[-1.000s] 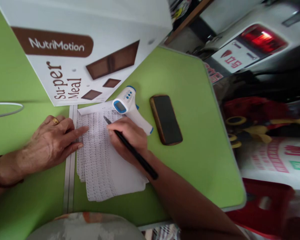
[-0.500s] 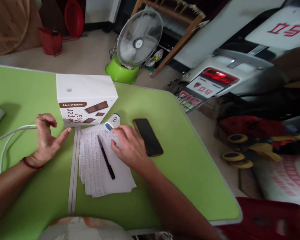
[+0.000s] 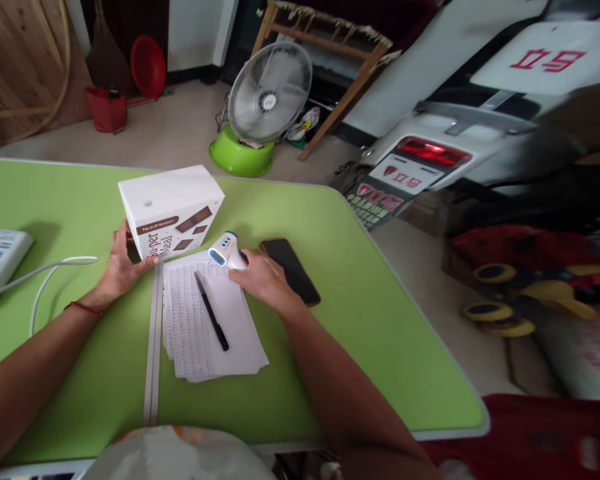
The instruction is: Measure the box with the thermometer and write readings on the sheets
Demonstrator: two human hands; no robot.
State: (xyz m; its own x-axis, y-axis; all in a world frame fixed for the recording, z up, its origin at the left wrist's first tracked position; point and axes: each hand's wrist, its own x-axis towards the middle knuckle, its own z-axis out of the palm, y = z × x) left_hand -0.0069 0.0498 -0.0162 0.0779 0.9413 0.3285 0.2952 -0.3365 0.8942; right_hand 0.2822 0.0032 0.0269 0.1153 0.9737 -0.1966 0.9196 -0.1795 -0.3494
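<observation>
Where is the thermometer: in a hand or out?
In hand: the right hand holds the thermometer by its handle, fingers around it. Whether it's lifted, I cannot tell.

- A thin red cord bracelet (image 3: 84,307) is circling the left wrist, its narrow, dark-toned band looping round in a plain line.
- A small gold-coloured ring (image 3: 130,239) is showing on a finger of the left hand (image 3: 120,270), its details staying too small to read.
- Both forearms are showing bare, the right hand (image 3: 265,277) likewise.
- A pale grey garment (image 3: 180,459) is rounding out at the lower edge, lighter blotches mottling it and orange patches (image 3: 185,435) edging its top.
</observation>
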